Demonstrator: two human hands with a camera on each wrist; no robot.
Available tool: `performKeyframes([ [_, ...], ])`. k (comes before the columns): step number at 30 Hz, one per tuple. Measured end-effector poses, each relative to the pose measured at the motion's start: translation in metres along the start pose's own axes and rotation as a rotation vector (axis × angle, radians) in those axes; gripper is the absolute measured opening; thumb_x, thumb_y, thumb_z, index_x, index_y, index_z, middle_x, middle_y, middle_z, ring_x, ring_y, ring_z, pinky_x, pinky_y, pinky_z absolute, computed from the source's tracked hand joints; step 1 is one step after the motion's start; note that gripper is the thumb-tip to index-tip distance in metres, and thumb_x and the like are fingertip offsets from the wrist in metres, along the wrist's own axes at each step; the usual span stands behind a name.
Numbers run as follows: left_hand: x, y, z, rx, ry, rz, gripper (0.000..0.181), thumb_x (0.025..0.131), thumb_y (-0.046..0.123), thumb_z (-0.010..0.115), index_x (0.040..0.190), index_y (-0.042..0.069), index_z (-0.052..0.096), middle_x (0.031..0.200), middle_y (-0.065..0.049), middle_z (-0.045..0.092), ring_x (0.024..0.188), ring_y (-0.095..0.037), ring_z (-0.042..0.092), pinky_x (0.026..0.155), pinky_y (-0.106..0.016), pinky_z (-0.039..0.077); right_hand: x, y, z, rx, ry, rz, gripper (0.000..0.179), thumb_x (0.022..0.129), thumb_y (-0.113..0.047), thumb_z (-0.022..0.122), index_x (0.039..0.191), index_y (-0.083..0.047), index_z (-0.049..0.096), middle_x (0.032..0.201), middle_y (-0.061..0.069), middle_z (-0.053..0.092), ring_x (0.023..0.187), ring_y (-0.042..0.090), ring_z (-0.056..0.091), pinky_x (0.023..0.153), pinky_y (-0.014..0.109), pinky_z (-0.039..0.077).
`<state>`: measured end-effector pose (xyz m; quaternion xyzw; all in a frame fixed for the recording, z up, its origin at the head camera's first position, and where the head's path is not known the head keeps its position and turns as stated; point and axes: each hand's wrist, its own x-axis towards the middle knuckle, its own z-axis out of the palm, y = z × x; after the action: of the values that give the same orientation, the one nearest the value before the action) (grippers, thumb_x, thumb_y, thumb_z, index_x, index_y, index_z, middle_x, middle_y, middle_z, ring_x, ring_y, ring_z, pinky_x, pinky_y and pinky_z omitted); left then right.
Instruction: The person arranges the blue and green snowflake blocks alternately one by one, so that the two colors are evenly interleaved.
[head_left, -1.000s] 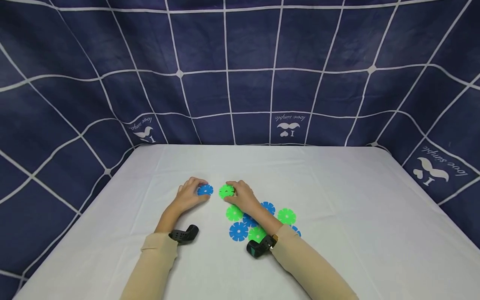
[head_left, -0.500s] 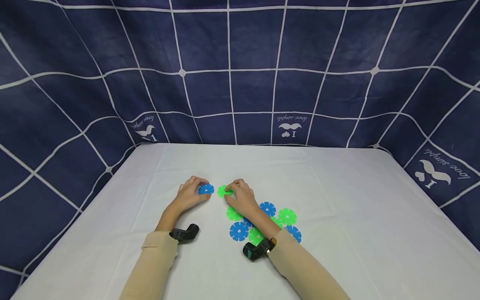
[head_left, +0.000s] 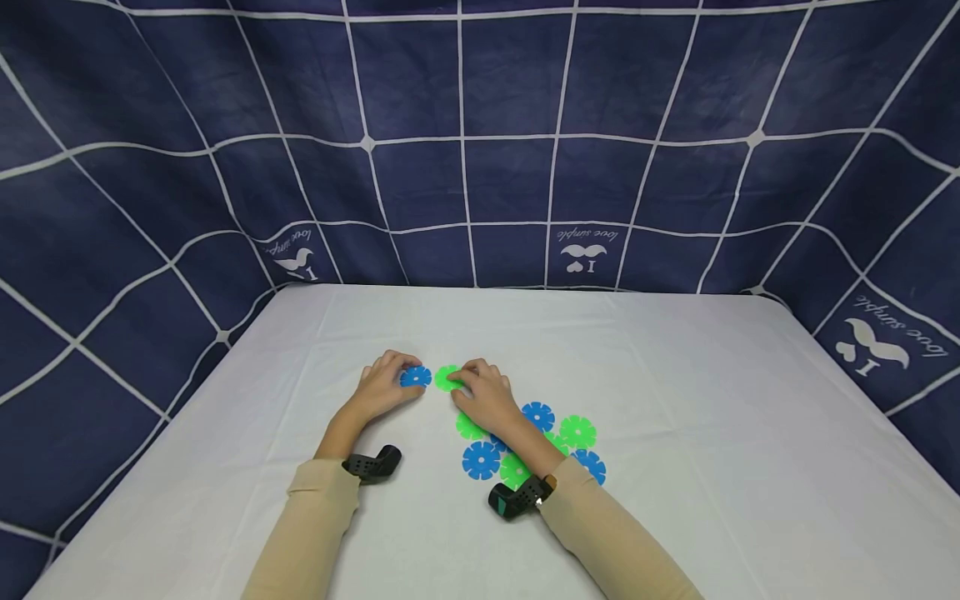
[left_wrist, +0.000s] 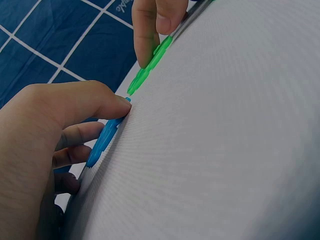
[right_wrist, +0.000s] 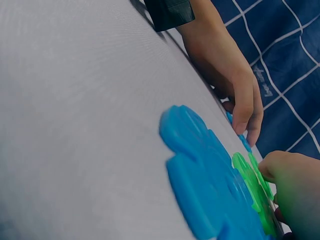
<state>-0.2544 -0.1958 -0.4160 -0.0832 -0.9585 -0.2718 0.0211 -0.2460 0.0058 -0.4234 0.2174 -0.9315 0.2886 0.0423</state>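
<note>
My left hand [head_left: 384, 385] lies around the left side of a blue notched plastic disc [head_left: 416, 378], thumb on the near edge and fingers on the far edge. The left wrist view shows this blue disc [left_wrist: 105, 140] from the side, between thumb and fingers. Just right of it, a green notched disc [head_left: 447, 378] lies almost edge to edge with the blue one. My right hand [head_left: 486, 397] holds the green disc by its right side, fingertips partly covering it. In the left wrist view, the green disc [left_wrist: 150, 67] sits under those fingertips.
Under and beside my right forearm lies a cluster of several notched discs, among them a blue disc [head_left: 481, 460] and a green disc [head_left: 578, 432]. They rest on a white-covered table [head_left: 675, 500]. A dark blue gridded cloth [head_left: 510, 183] hangs behind it.
The green disc has shifted slightly left toward the blue one, and my right fingertips now cover more of it. My left hand keeps its hold on the blue disc.
</note>
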Motion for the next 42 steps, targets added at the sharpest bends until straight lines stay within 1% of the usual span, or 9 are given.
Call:
performKeyframes([
  [4, 0.0, 0.0, 0.001, -0.003, 0.001, 0.002, 0.047, 0.076, 0.034, 0.063, 0.117, 0.012, 0.055, 0.118, -0.009, 0.048, 0.109, -0.026, 0.044, 0.086, -0.042, 0.026, -0.001, 0.0, 0.0, -0.018, -0.009, -0.002, 0.034, 0.089, -0.031, 0.051, 0.119, -0.02, 0.059, 0.125, 0.007, 0.049, 0.111, 0.024, 0.044, 0.085, 0.038, 0.033],
  [13, 0.0, -0.003, 0.004, 0.006, 0.007, 0.022, 0.047, 0.076, 0.035, 0.063, 0.116, 0.013, 0.055, 0.116, -0.009, 0.049, 0.106, -0.026, 0.045, 0.083, -0.04, 0.027, -0.002, 0.0, 0.0, -0.081, -0.022, -0.013, 0.037, 0.089, -0.034, 0.049, 0.123, -0.023, 0.057, 0.126, 0.007, 0.048, 0.107, 0.022, 0.044, 0.083, 0.036, 0.033],
  [18, 0.0, -0.001, 0.005, -0.001, 0.005, 0.021, 0.046, 0.076, 0.035, 0.064, 0.116, 0.014, 0.056, 0.116, -0.008, 0.05, 0.106, -0.025, 0.046, 0.083, -0.04, 0.027, -0.004, 0.0, -0.001, -0.092, -0.031, -0.012, 0.038, 0.089, -0.036, 0.049, 0.125, -0.024, 0.055, 0.128, 0.007, 0.048, 0.108, 0.023, 0.044, 0.083, 0.035, 0.033],
  [21, -0.001, -0.002, 0.006, -0.004, 0.003, 0.017, 0.045, 0.076, 0.034, 0.064, 0.115, 0.014, 0.056, 0.115, -0.007, 0.05, 0.106, -0.025, 0.046, 0.083, -0.04, 0.027, -0.005, 0.001, -0.004, -0.069, -0.063, -0.013, 0.041, 0.09, -0.036, 0.048, 0.129, -0.024, 0.051, 0.129, 0.009, 0.047, 0.112, 0.025, 0.043, 0.087, 0.039, 0.033],
  [25, -0.001, -0.002, 0.007, -0.009, 0.004, 0.014, 0.045, 0.075, 0.034, 0.064, 0.115, 0.014, 0.056, 0.115, -0.007, 0.05, 0.106, -0.025, 0.046, 0.083, -0.04, 0.027, -0.006, 0.004, -0.014, 0.047, -0.118, -0.012, 0.045, 0.091, -0.034, 0.048, 0.133, -0.019, 0.045, 0.13, 0.011, 0.047, 0.117, 0.028, 0.045, 0.096, 0.046, 0.033],
  [29, 0.0, -0.003, 0.006, 0.001, 0.012, 0.029, 0.046, 0.075, 0.034, 0.064, 0.115, 0.014, 0.056, 0.115, -0.008, 0.05, 0.107, -0.025, 0.046, 0.082, -0.039, 0.026, -0.01, 0.011, -0.027, 0.136, -0.162, -0.033, 0.043, 0.091, -0.029, 0.049, 0.132, -0.016, 0.047, 0.124, 0.008, 0.052, 0.108, 0.022, 0.05, 0.094, 0.044, 0.033],
  [33, 0.0, -0.004, 0.004, 0.006, 0.016, 0.042, 0.046, 0.075, 0.035, 0.064, 0.115, 0.013, 0.056, 0.114, -0.009, 0.051, 0.106, -0.025, 0.047, 0.081, -0.038, 0.026, -0.019, 0.021, -0.04, 0.131, -0.208, -0.06, 0.04, 0.09, -0.029, 0.051, 0.128, -0.017, 0.05, 0.115, 0.003, 0.055, 0.101, 0.016, 0.05, 0.089, 0.04, 0.032],
  [39, 0.0, -0.004, 0.002, 0.008, 0.013, 0.047, 0.045, 0.076, 0.034, 0.063, 0.115, 0.013, 0.056, 0.114, -0.009, 0.05, 0.105, -0.025, 0.047, 0.081, -0.039, 0.026, -0.037, 0.035, -0.06, 0.068, -0.252, -0.094, 0.039, 0.087, -0.031, 0.057, 0.123, -0.02, 0.054, 0.117, -0.002, 0.057, 0.107, 0.016, 0.051, 0.089, 0.038, 0.031],
  [42, 0.001, -0.003, 0.001, 0.003, 0.01, 0.034, 0.046, 0.075, 0.034, 0.063, 0.115, 0.013, 0.056, 0.113, -0.008, 0.05, 0.105, -0.025, 0.046, 0.082, -0.039, 0.026, -0.047, 0.04, -0.069, 0.04, -0.273, -0.108, 0.038, 0.085, -0.033, 0.06, 0.121, -0.02, 0.057, 0.117, -0.001, 0.057, 0.109, 0.017, 0.051, 0.09, 0.039, 0.031],
])
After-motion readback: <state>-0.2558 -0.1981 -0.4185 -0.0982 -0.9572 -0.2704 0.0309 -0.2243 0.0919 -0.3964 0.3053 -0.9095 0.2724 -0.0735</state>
